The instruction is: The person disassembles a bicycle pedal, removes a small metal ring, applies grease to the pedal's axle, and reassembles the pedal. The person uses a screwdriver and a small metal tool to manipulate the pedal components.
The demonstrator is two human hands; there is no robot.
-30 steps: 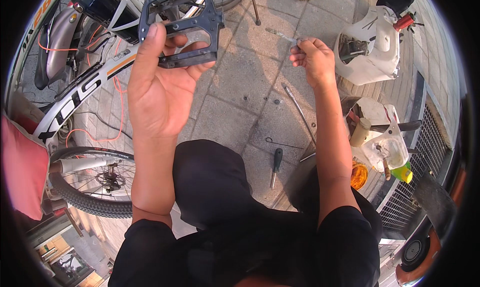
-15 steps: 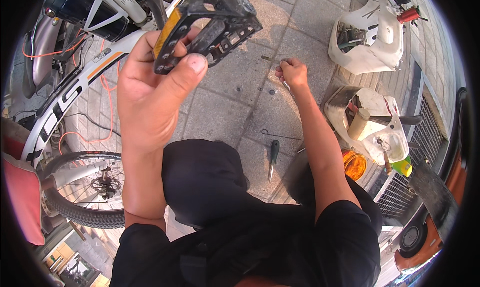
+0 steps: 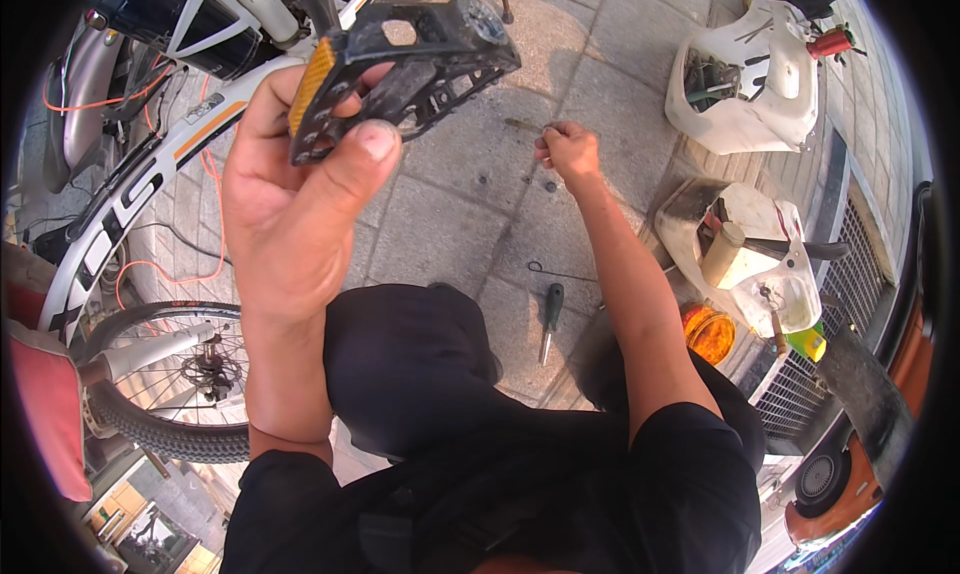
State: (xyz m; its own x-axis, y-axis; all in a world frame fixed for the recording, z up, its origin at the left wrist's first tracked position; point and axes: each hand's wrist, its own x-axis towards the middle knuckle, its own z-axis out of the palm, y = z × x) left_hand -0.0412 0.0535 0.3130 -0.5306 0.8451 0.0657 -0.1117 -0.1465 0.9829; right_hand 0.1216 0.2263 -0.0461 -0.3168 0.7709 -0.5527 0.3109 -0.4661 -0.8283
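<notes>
Raised at the upper left, my left hand (image 3: 300,204) is closed on a black bicycle pedal (image 3: 435,59) with an amber reflector (image 3: 314,84) along one side. Thumb and fingers grip the pedal's reflector end. Farther right, low over the paving, my right hand (image 3: 572,154) is closed on a thin flat strip (image 3: 523,125), whose end sticks out to the left. The rest of that strip is hidden by the fingers. Between my knees a green-handled driver (image 3: 553,309) lies on the paving, just beyond it a thin wire with a looped end (image 3: 565,273).
A white bicycle frame (image 3: 150,189) and a wheel (image 3: 150,439) are on the left, with an orange cord (image 3: 170,273) nearby. Two cut-open white containers (image 3: 690,114) with tools stand at right, beside an orange-filled tub (image 3: 709,334) and a metal grate (image 3: 790,399).
The pedal has shifted slightly left and tilted a little in my left hand. My right hand has moved slightly left and down with the strip. The view has shifted slightly.
</notes>
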